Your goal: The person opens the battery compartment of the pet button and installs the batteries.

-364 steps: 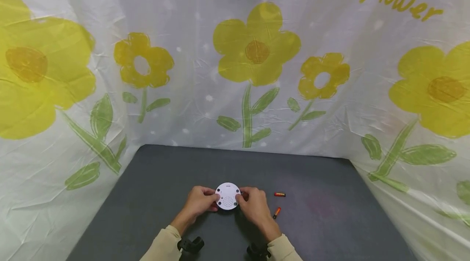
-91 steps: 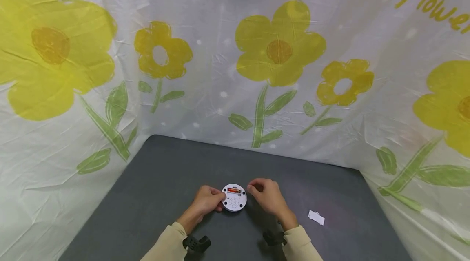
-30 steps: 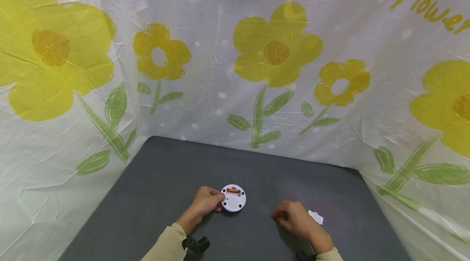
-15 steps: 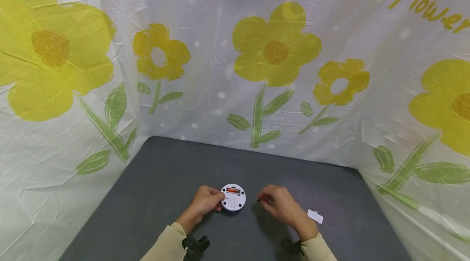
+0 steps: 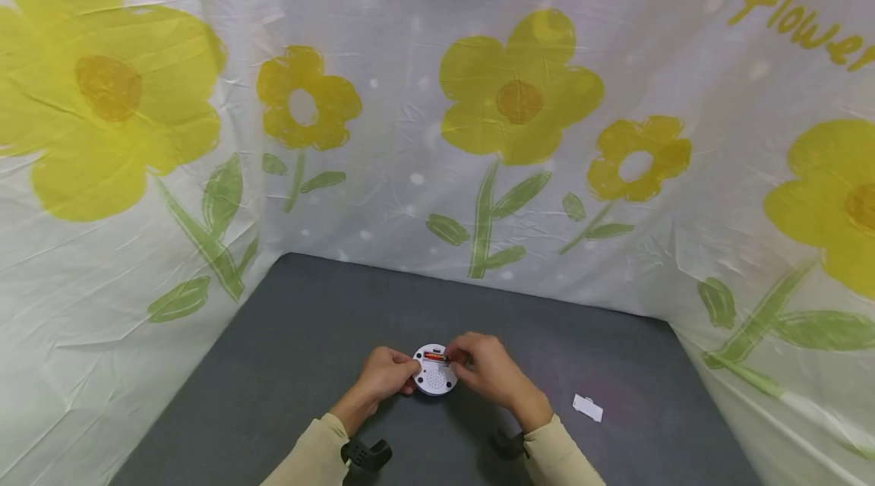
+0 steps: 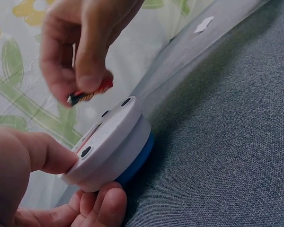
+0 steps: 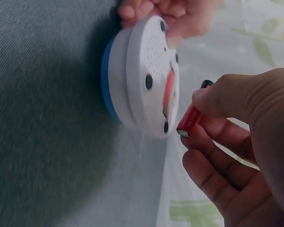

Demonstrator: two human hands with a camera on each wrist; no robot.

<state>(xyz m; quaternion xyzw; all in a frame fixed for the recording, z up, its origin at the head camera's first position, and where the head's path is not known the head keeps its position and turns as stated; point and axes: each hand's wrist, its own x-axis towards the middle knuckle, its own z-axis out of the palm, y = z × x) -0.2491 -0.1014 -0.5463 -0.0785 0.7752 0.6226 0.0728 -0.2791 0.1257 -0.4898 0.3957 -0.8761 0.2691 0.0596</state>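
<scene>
Left hand: grasping the rim of a round white device, thumb pressed on the upper face, other fingers curled beneath the edge. Right hand: pinching a red-and-black cylindrical battery between thumb and fingertips; the lower fingers are loosely bent and spread away from the battery. The wrist views show a gap between this battery and the device; it is held just above the face, at the compartment end nearer the right hand.

The device lies in front of the person, between the two hands, with its footed side up. That face carries dark round feet, a perforated grille and an uncovered compartment in which a red battery is seated. The opposite side is blue. Whether the device touches the table cannot be determined.

A white battery cover lies on the dark grey table, well apart, beyond the right hand. Beige sleeves cover both forearms; a flower-printed curtain stands behind.
</scene>
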